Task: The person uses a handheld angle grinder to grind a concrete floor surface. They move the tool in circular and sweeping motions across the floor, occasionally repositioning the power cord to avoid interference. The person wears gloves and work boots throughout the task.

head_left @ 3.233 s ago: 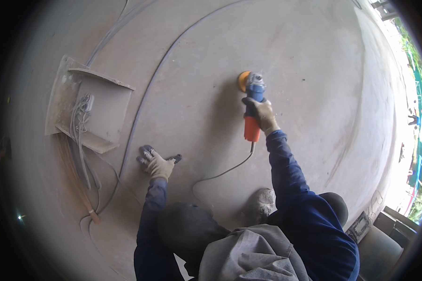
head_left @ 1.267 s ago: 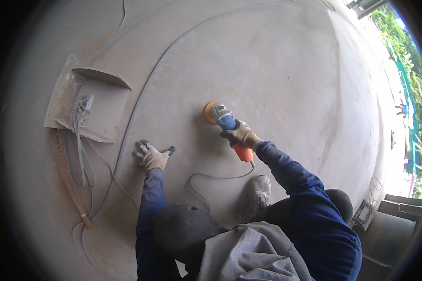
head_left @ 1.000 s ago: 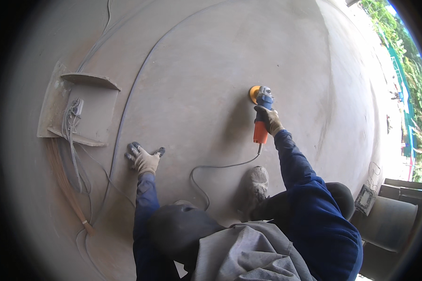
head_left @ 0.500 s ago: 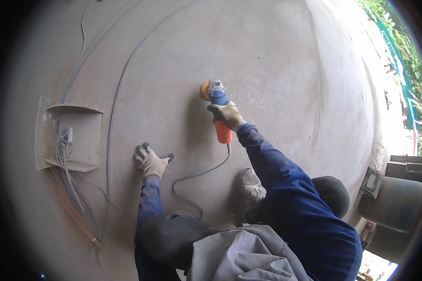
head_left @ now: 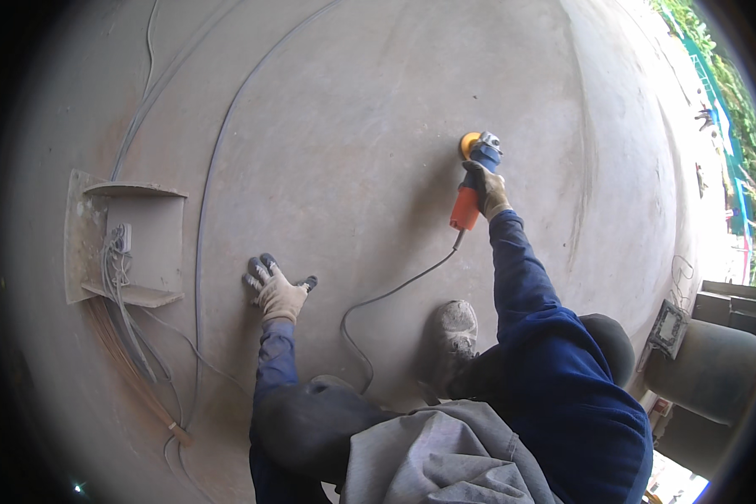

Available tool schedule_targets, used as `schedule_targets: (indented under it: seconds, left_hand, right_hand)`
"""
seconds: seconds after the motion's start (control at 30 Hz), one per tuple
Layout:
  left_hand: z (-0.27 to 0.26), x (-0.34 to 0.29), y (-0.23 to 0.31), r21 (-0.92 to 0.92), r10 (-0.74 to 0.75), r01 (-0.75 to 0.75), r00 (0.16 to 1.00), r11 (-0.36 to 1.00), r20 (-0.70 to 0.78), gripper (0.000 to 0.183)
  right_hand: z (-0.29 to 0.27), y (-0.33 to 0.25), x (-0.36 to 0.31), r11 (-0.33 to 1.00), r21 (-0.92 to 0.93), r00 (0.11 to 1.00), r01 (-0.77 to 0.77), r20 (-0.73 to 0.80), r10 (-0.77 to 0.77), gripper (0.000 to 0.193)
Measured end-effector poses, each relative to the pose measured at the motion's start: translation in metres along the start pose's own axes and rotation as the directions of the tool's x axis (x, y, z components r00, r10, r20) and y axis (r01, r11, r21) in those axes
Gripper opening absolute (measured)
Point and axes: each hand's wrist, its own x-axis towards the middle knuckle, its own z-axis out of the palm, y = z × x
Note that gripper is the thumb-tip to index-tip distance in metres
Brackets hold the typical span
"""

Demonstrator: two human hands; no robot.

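Note:
An angle grinder (head_left: 467, 206) with a blue front, an orange rear body and a yellow disc is gripped in my right hand (head_left: 493, 190). Its disc (head_left: 470, 144) meets or hovers just over the grey surface (head_left: 378, 193); I cannot tell which. A grey power cord (head_left: 395, 296) trails from the grinder back toward my legs. My left hand (head_left: 279, 294), in a dusty glove with dark fingertips, rests with fingers spread on the same surface, holding nothing. Dust coats my shoe (head_left: 456, 328) below the grinder.
At the left, a metal bracket (head_left: 143, 296) holds a white power socket block (head_left: 123, 238) with tangled cables. A long cable (head_left: 200, 252) runs along the surface beside it. Brown rods or cables (head_left: 134, 370) lie below. A dark cylindrical drum (head_left: 706, 370) stands at the right.
My right hand has carried the grinder to the right and slightly farther away, its cord following. My left hand stays planted with fingers spread.

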Motion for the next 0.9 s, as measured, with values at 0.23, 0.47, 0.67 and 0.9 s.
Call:
schedule_targets:
  seconds: [0.23,0.47,0.67,0.9]
  left_hand:
    - [0.005,0.004,-0.001,0.017,-0.010,0.010,1.000,1.000,0.011,0.134]
    - [0.009,0.011,-0.015,0.009,0.000,0.000,1.000,1.000,-0.001,0.135]
    - [0.005,0.003,-0.002,0.025,-0.003,0.003,1.000,1.000,-0.004,0.134]
    - [0.008,0.006,-0.009,0.039,-0.021,0.021,1.000,0.999,0.008,0.134]
  right_hand:
    - [-0.032,0.039,-0.017,0.998,0.053,0.987,-0.041,-0.156,0.049,0.053]
    - [-0.013,0.030,-0.045,0.999,-0.019,0.998,-0.047,-0.046,0.046,0.050]
    - [-0.052,0.019,0.013,0.985,0.172,0.987,-0.033,-0.147,0.059,0.053]
    - [0.046,-0.013,-0.019,0.968,-0.247,0.988,0.043,0.153,-0.005,0.045]
